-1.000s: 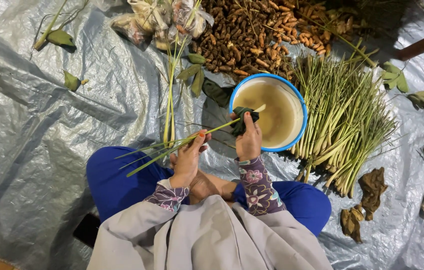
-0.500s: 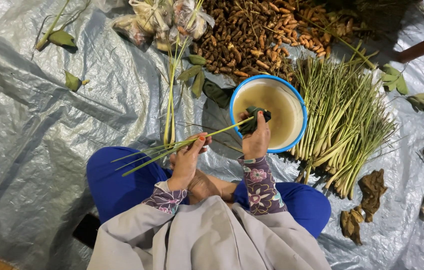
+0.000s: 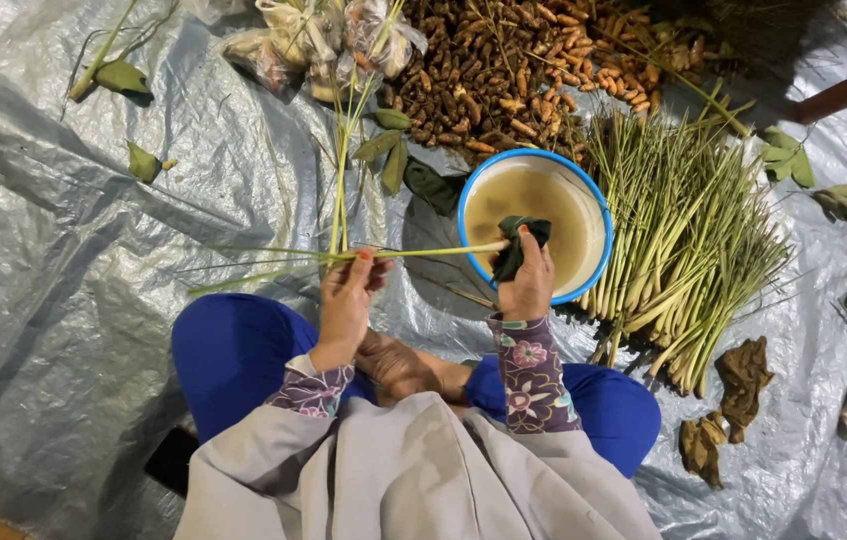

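At mid-frame the left hand [image 3: 346, 300] was closed around a lemongrass stalk [image 3: 413, 252], held level. The right hand [image 3: 526, 285] pinched a dark wet cloth [image 3: 516, 243] around the stalk's thick end, just over the blue-rimmed bowl [image 3: 593, 200] of murky water. One stalk was in hand; judging by the large lemongrass pile [image 3: 683, 250] at right, most of the wiping seemingly remained.

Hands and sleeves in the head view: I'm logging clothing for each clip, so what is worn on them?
The left hand and right hand are bare, ungloved, with red-painted nails. Both forearms wear purple floral-print sleeves.
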